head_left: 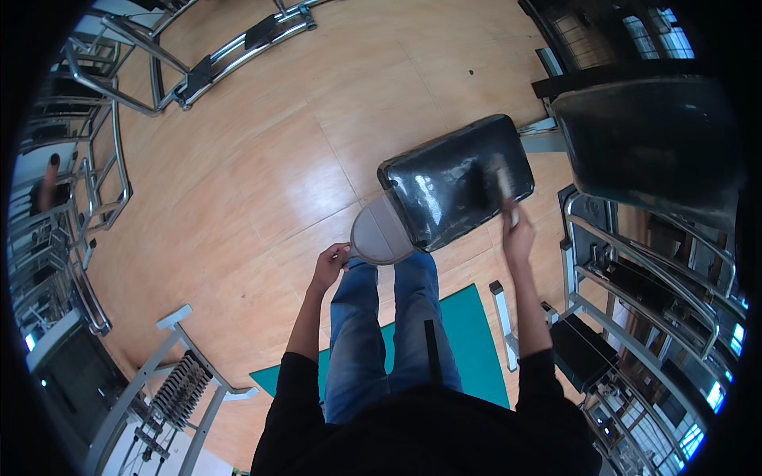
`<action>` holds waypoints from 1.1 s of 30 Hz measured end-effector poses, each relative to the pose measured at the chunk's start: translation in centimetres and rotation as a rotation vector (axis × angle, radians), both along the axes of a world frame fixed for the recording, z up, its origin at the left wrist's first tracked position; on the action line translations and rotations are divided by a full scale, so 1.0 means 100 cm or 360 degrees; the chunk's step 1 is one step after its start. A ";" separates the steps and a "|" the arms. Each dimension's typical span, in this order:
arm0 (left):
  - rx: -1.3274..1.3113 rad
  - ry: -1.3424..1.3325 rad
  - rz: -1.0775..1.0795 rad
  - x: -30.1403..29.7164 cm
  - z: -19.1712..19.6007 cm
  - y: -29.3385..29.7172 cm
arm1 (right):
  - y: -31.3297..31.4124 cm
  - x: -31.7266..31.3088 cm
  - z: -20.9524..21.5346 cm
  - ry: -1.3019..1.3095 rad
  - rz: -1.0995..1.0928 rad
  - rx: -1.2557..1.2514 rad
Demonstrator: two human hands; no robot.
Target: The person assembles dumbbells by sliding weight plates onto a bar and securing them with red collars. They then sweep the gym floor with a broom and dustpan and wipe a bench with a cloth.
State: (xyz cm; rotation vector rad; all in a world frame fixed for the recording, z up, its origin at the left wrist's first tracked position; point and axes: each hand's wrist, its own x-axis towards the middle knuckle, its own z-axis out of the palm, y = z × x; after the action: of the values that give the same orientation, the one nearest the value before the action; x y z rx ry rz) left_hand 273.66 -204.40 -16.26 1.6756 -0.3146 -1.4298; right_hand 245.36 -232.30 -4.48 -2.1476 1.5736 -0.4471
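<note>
A grey, round-ended dustpan [381, 230] is tilted against the near-left end of a shiny black padded bench seat [456, 186]. Its handle side is pinched in my left hand [333, 262], above my left knee. On the right, my right hand [518, 234] is closed around the handle of a small brush [500, 178]. The brush's pale bristle end is blurred and lies over the right part of the seat. Whether there is dust on the pad or in the pan is too small to tell.
A larger black backrest pad [647, 143] rises at the right, joined to the seat by a metal frame. A green mat [468, 333] lies under my legs. A weight-stack machine [182, 385] stands at lower left, and chrome frames [246, 47] run along the upper left.
</note>
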 end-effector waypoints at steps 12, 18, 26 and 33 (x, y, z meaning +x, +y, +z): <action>0.0089 0.0032 -0.0105 0.003 0.014 -0.010 | 0.079 0.059 -0.051 -0.0064 0.0473 0.0096; -0.0043 -0.0008 -0.0043 0.003 0.012 -0.009 | 0.042 0.045 0.011 -0.0377 0.0113 0.0350; -0.0003 0.0005 0.0024 -0.006 0.007 -0.014 | -0.083 0.003 -0.062 0.0604 -0.0403 0.0011; -0.0028 0.0028 0.0056 -0.001 0.005 -0.007 | 0.087 0.130 -0.037 0.0214 0.0816 0.0053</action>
State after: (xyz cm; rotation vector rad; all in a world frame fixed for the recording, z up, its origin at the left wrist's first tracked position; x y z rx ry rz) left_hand 273.52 -205.08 -15.74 1.6456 -0.2858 -1.4114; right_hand 258.39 -223.61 -8.23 -2.4800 1.0176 -0.1089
